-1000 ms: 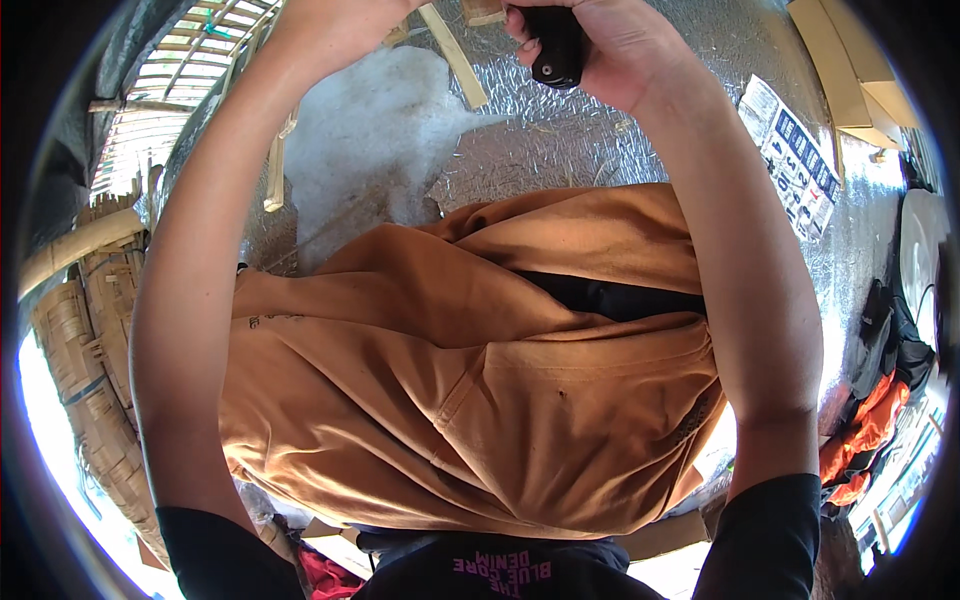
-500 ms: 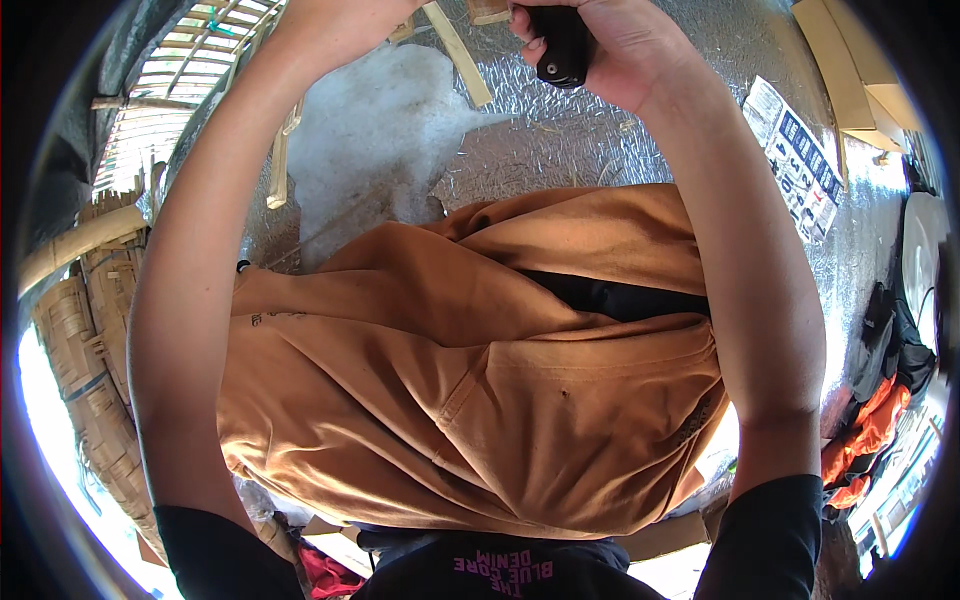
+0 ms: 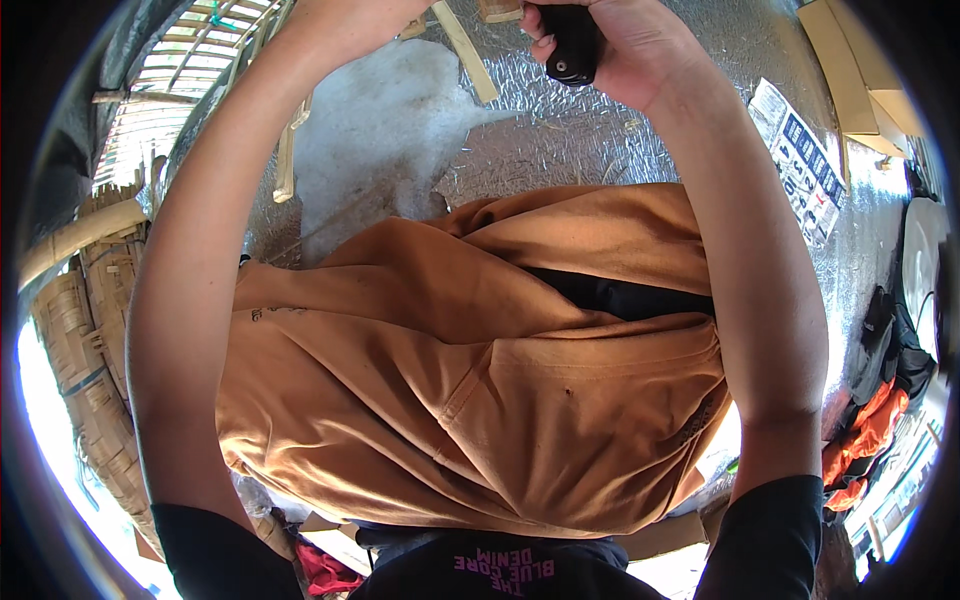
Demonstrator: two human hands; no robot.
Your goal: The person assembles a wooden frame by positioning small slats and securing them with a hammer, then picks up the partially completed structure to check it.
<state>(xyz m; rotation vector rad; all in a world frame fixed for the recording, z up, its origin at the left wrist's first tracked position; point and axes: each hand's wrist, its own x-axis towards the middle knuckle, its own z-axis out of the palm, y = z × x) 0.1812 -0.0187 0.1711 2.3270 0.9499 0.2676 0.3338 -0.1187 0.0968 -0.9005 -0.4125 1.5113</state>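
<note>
At the top of the view, my right hand [image 3: 645, 50] is closed around a black handle [image 3: 572, 50] with a small metal rivet or screw near its lower end. The rest of that tool runs out of the picture, so its kind does not show. My left hand [image 3: 385, 14] is cut off by the upper edge, which hides its fingers and anything in them. A pale wooden strip [image 3: 465, 55] lies just below the gap between the hands. Brown cloth [image 3: 470, 380] covers my lap and legs, below both forearms.
Silver foil sheeting [image 3: 570, 150] covers the floor, with a whitish patch [image 3: 370, 130] on it. Another thin strip [image 3: 286, 165] lies by my left forearm. Woven bamboo [image 3: 85, 370] stands left. At right are a printed sheet [image 3: 800, 160], cardboard [image 3: 850, 70] and orange-and-black fabric [image 3: 878, 425].
My right hand has shifted slightly to the right with the black handle still in its grip. The left hand has also drifted a little rightward.
</note>
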